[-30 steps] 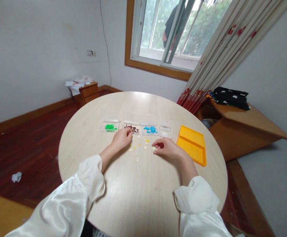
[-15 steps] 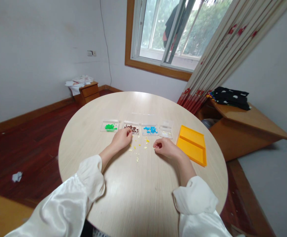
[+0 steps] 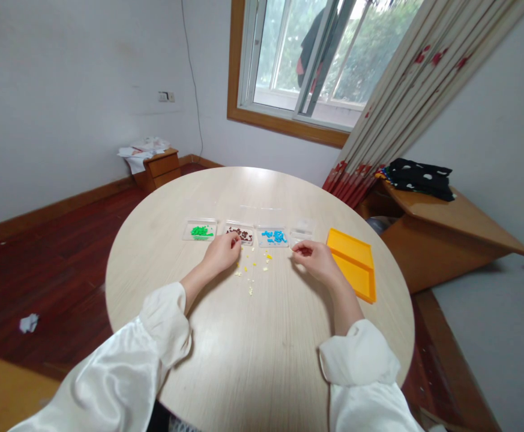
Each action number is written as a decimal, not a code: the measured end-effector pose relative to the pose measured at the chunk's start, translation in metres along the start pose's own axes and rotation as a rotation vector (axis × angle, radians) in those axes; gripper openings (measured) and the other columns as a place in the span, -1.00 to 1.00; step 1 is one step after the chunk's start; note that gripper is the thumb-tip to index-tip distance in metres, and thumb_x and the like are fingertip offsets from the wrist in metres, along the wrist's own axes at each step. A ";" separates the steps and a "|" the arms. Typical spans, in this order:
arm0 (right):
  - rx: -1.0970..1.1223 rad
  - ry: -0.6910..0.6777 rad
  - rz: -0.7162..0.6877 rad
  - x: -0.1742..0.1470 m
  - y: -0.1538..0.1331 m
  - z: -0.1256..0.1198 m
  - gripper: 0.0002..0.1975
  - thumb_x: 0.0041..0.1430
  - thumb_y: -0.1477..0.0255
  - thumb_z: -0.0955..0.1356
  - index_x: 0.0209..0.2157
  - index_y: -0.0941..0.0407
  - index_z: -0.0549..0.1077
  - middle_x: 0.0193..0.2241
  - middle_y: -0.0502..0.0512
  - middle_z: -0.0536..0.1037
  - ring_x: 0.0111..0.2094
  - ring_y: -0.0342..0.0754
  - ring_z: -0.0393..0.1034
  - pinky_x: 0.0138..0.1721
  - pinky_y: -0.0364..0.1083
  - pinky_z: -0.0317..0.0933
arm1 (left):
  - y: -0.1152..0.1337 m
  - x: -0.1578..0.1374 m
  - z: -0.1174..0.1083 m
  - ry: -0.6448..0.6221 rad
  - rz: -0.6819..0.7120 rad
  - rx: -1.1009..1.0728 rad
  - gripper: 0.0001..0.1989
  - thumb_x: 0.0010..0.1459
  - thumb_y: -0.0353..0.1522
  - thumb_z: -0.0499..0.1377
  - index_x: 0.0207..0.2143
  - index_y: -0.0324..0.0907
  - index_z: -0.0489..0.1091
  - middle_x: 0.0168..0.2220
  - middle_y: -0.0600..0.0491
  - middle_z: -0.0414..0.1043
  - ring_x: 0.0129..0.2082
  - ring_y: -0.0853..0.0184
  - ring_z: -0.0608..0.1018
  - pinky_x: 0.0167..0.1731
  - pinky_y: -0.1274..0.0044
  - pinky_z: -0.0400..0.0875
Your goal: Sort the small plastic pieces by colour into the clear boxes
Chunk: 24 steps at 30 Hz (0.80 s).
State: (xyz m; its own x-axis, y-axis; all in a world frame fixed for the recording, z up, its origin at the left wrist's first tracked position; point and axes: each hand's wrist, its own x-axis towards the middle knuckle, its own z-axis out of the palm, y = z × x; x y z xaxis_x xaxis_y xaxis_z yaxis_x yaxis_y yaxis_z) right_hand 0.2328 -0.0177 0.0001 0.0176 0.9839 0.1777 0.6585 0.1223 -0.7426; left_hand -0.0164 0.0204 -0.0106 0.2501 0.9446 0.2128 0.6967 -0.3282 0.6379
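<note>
My left hand (image 3: 224, 249) is closed with fingertips together at the front edge of a clear box of brown pieces (image 3: 245, 234); what it holds, if anything, is hidden. My right hand (image 3: 313, 257) is in a pinch at the front of a small clear box (image 3: 301, 234), with a small pale piece just showing at the fingertips. Between my hands lie scattered yellow pieces (image 3: 269, 257) and tiny pale-yellow pieces (image 3: 250, 291). A clear box of blue pieces (image 3: 274, 236) stands between the brown pieces and the small box.
At the left end of the row is a clear box of green pieces (image 3: 201, 231). A yellow two-part tray (image 3: 354, 259) lies right of my right hand. All stand on a round pale wooden table (image 3: 243, 360). A wooden cabinet (image 3: 460, 240) leans beyond its right edge.
My right hand has moved away from me and slightly right, from the loose pieces to the small clear box, carrying the pale piece. My left hand has stayed in place.
</note>
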 end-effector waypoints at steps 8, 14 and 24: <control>-0.082 0.428 0.014 0.009 0.018 -0.002 -0.82 -0.07 0.44 0.27 -0.47 0.18 0.50 -0.43 0.17 0.56 -0.39 -0.03 0.41 -0.25 -0.05 0.28 | 0.001 0.000 -0.001 -0.001 0.001 0.026 -0.79 0.11 -0.38 -0.01 -0.41 -0.21 0.42 -0.48 0.00 0.46 -0.49 0.32 0.41 -0.46 0.54 0.19; -0.184 0.317 0.026 0.007 0.015 -0.002 -0.78 -0.04 0.47 0.26 -0.41 0.19 0.52 -0.42 0.16 0.57 -0.39 -0.03 0.41 -0.27 -0.07 0.25 | 0.003 0.000 -0.002 -0.001 0.002 -0.002 -0.78 0.10 -0.38 -0.01 -0.39 -0.22 0.42 -0.47 -0.01 0.46 -0.48 0.31 0.42 -0.45 0.54 0.19; -0.439 -0.075 -0.025 0.000 -0.001 0.004 -0.80 0.01 0.40 0.31 -0.61 0.17 0.44 -0.63 0.02 0.43 -0.52 -0.12 0.27 -0.44 -0.16 0.08 | 0.001 0.001 -0.002 -0.004 0.001 0.005 -0.79 0.10 -0.39 0.00 -0.40 -0.22 0.42 -0.49 0.00 0.45 -0.49 0.33 0.41 -0.46 0.54 0.19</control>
State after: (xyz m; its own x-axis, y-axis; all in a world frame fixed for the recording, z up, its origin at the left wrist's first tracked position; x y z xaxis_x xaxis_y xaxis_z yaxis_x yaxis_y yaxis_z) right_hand 0.2295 -0.0173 -0.0016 -0.0467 0.9901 0.1326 0.9155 0.0955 -0.3908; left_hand -0.0166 0.0210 -0.0083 0.2533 0.9443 0.2100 0.6998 -0.3288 0.6342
